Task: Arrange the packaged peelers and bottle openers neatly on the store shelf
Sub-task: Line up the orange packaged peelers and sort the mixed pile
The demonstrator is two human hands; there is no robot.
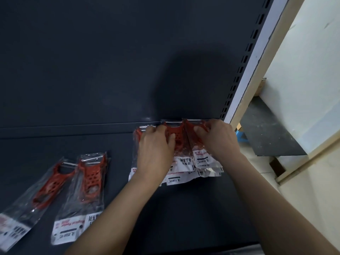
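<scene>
Shelving of dark grey metal fills most of the view: a flat shelf (55, 144) below and a plain back panel (92, 61) rising behind it, the two meeting at a ridge that runs level just beyond the fingertips.

Well to the left of both hands, two packaged peelers lie flat on the shelf, apart from the fingers. The leftmost packet (31, 194) is tilted, its red peeler pointing up and to the right and its card end blurred at the frame edge. Just beside it, the second packet (86, 196) lies nearly straight, with a white printed card at its near end.

The left hand (156, 153) lies palm down on a group of overlapping peeler packets (179, 144) pushed against the back ridge, its fingers curled over the red tool heads and pressing on the clear bags. The right hand (219, 138) does the same on the right side of the group, its fingers bent onto the rightmost packet's top. White card ends fan out below both palms, toward the wrists.

Right of the right hand, a slotted upright (244, 57) edges the shelving, then a pale wooden panel (305, 70), a dark board (266, 131) and a light floor (312, 190).
</scene>
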